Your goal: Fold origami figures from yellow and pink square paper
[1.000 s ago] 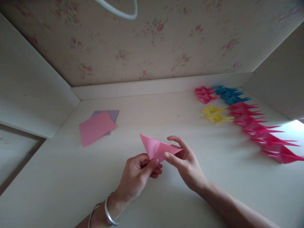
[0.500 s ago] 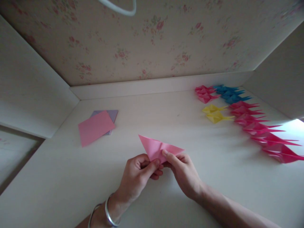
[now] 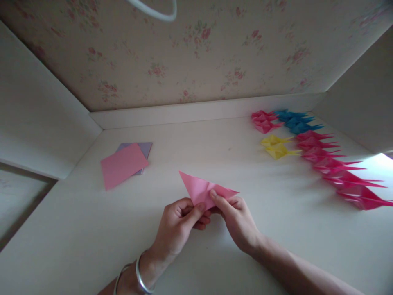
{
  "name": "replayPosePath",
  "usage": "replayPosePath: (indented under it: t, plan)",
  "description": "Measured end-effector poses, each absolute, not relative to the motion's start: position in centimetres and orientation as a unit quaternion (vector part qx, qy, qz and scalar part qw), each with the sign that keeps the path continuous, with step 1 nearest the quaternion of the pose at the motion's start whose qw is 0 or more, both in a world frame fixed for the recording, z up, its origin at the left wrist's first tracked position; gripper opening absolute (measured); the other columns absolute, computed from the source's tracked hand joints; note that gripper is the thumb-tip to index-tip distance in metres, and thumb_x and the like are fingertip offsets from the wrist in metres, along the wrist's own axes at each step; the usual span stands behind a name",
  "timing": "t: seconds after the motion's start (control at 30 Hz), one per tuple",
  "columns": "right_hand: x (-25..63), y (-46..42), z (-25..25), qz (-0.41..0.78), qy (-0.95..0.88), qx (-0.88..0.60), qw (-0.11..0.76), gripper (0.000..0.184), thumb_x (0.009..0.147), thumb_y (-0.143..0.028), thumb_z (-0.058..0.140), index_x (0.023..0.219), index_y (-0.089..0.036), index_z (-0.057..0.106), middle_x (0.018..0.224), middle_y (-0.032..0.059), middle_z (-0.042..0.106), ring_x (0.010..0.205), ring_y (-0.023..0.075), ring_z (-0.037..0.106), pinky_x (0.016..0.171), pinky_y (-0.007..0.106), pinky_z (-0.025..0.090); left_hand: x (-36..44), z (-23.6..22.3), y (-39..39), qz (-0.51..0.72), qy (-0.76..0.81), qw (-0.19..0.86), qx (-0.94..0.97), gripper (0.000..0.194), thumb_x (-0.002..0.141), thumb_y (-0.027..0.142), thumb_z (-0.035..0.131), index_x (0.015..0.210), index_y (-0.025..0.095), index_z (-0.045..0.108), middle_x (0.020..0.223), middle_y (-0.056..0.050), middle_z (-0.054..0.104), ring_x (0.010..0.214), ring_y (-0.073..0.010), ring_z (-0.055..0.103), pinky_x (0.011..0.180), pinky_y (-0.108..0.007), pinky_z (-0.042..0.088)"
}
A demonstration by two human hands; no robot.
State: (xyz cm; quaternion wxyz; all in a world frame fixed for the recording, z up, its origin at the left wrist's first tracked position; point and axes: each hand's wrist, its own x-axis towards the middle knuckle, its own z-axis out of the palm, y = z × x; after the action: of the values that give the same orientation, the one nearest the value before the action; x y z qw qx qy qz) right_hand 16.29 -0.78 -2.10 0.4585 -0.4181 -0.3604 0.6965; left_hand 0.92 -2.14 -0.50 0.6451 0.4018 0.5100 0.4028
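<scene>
A folded pink paper triangle [image 3: 199, 189] is held a little above the white table [image 3: 76, 229], between both of my hands. My left hand [image 3: 178, 225], with bangles on its wrist, pinches the paper's lower corner with thumb and fingers. My right hand [image 3: 236, 217] is closed on the paper's right half, its thumb pressed on top near the middle fold.
A flat pink sheet [image 3: 123, 164] lies on a purple sheet [image 3: 146, 146] at the left. Finished folded pieces sit at the right: small pink ones [image 3: 264, 121], blue ones [image 3: 296, 121], yellow ones [image 3: 278, 147] and a row of several magenta ones [image 3: 334, 169]. Walls enclose the table.
My right hand has closed in from the paper's right tip toward its middle, the thumb now pressing on the fold. The left hand and the paper have barely moved.
</scene>
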Motion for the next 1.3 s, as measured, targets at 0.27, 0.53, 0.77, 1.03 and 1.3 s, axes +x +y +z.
replayPosePath:
  t: [0.27, 0.53, 0.77, 1.03, 1.3]
  plan:
    - [16.3, -1.1, -1.2, 0.725, -0.444, -0.36, 0.385, 0.041, 0.087, -0.05, 0.065, 0.068, -0.015, 0.071, 0.069, 0.0035, 0.069, 0.068, 0.0159, 0.061, 0.072, 0.028, 0.047, 0.7, -0.4, -2.1, 0.424, 0.516, 0.622, 0.408, 0.029, 0.079, 0.04, 0.077, 0.069, 0.014, 0.07, 0.061, -0.003, 0.073, 0.056, -0.0131, 0.067, 0.052, -0.018, 0.054]
    - [16.4, -1.0, -1.3, 0.741, -0.376, -0.345, 0.437, 0.047, 0.093, -0.051, 0.057, 0.065, -0.014, 0.066, 0.063, 0.0022, 0.063, 0.062, 0.0146, 0.058, 0.067, 0.03, 0.047, 1.0, -0.3, -2.4, 0.413, 0.503, 0.648, 0.397, 0.028, 0.081, 0.039, 0.076, 0.074, 0.013, 0.069, 0.071, -0.006, 0.076, 0.059, -0.0136, 0.069, 0.054, -0.019, 0.054]
    - [19.2, 1.6, -0.6, 0.665, -0.249, -0.42, 0.566, 0.045, 0.09, -0.058, 0.057, 0.094, -0.018, 0.077, 0.1, 0.0113, 0.076, 0.084, 0.0208, 0.068, 0.074, 0.032, 0.051, 0.4, -0.4, -2.0, 0.406, 0.499, 0.666, 0.378, 0.025, 0.082, 0.036, 0.075, 0.074, 0.013, 0.07, 0.069, -0.006, 0.075, 0.058, -0.0116, 0.068, 0.052, -0.017, 0.052]
    - [20.4, 1.1, 0.0, 0.732, -0.366, -0.372, 0.438, 0.036, 0.086, -0.049, 0.067, 0.102, -0.018, 0.075, 0.1, 0.0096, 0.074, 0.085, 0.0213, 0.066, 0.076, 0.033, 0.049, -0.8, 0.1, -1.3, 0.332, 0.441, 0.709, 0.44, 0.031, 0.087, 0.042, 0.069, 0.076, 0.012, 0.07, 0.069, -0.004, 0.07, 0.059, -0.0118, 0.067, 0.056, -0.019, 0.055]
    - [20.5, 0.6, 0.6, 0.791, -0.413, -0.287, 0.347, 0.043, 0.082, -0.051, 0.071, 0.108, -0.017, 0.072, 0.094, 0.0097, 0.073, 0.085, 0.0246, 0.067, 0.084, 0.04, 0.048, -1.0, -0.1, -1.2, 0.298, 0.416, 0.723, 0.464, 0.038, 0.083, 0.051, 0.069, 0.083, 0.013, 0.07, 0.071, -0.004, 0.069, 0.061, -0.0145, 0.069, 0.057, -0.023, 0.057]
